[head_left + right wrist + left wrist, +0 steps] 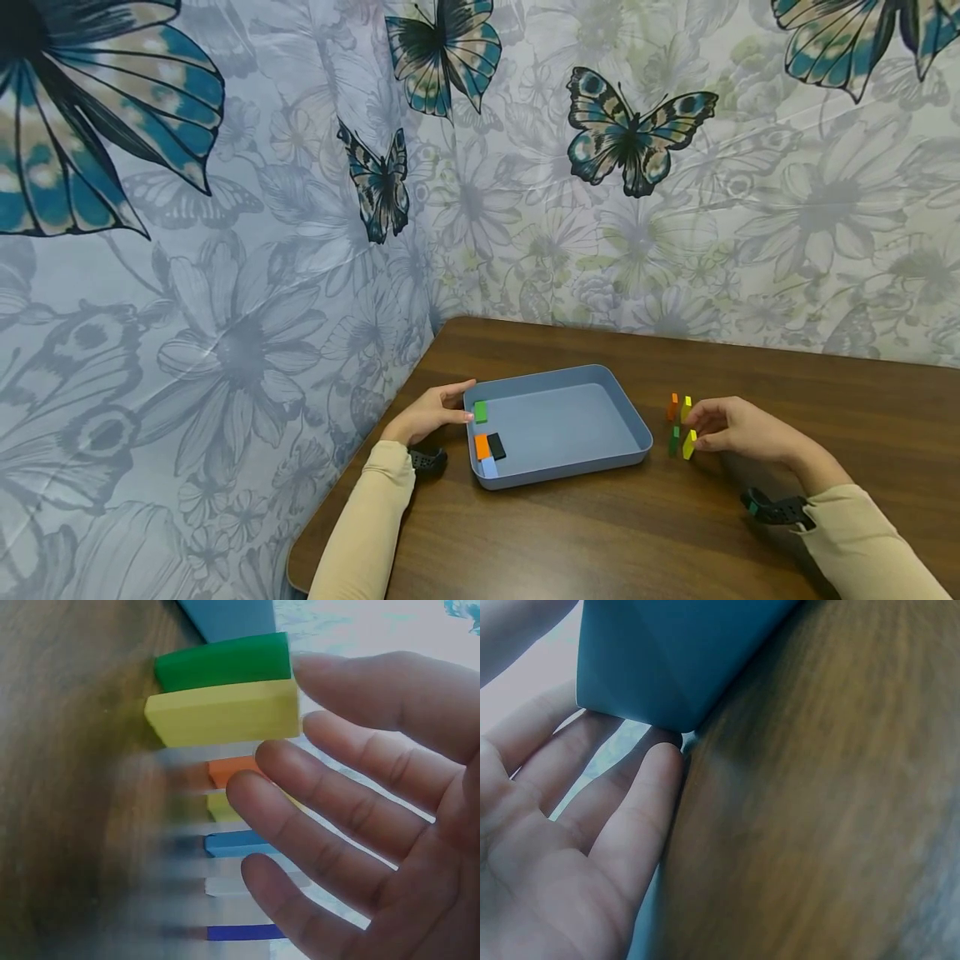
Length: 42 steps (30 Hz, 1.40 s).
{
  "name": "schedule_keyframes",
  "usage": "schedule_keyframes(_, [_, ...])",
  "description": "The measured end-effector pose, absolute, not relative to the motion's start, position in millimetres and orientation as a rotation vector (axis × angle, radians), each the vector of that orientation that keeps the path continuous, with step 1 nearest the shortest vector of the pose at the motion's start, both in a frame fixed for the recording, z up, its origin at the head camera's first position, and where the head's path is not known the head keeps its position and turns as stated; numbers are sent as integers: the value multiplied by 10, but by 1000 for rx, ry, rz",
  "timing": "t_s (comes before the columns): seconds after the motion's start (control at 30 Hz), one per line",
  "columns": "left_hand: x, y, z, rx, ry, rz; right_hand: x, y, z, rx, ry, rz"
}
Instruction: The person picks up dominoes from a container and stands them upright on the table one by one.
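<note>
My left hand [432, 412] holds the blue-grey tray [555, 478] at its left end, thumb over the rim; in the left wrist view its fingers meet the outside of the wall. Inside the tray lie a green block [480, 411], an orange block [482, 447], a black block [497, 446] and a light blue block [489, 467]. My right hand [750, 433] is beside upright blocks right of the tray. In the right wrist view its extended fingers and thumb are at the tops of a yellow block [225, 715] and a green block [225, 661], with nothing pinched.
Beyond the front pair, a row of upright blocks includes an orange one [231, 772], a blue one [238, 844], a white one [225, 886] and a purple one [244, 932]. The wooden table [600, 533] meets butterfly-patterned walls [525, 250] at the back and left.
</note>
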State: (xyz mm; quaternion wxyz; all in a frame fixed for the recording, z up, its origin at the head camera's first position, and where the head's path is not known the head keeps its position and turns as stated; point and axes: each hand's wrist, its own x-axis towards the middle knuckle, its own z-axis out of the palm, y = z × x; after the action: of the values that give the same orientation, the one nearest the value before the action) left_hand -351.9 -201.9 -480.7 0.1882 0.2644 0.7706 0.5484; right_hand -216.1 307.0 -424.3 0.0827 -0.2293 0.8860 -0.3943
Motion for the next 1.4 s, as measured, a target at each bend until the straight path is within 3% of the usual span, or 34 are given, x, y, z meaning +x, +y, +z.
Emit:
schedule_keyframes(0.6, [-3488,-2049,-4792,751,2168,1547,-2084,2792,-3840,-677,2793,-1092])
schedule_keyframes(1.4, [-3467,-2040,-4815,764,2163,1554,-2464,1896,-3780,-881,2568,-1200])
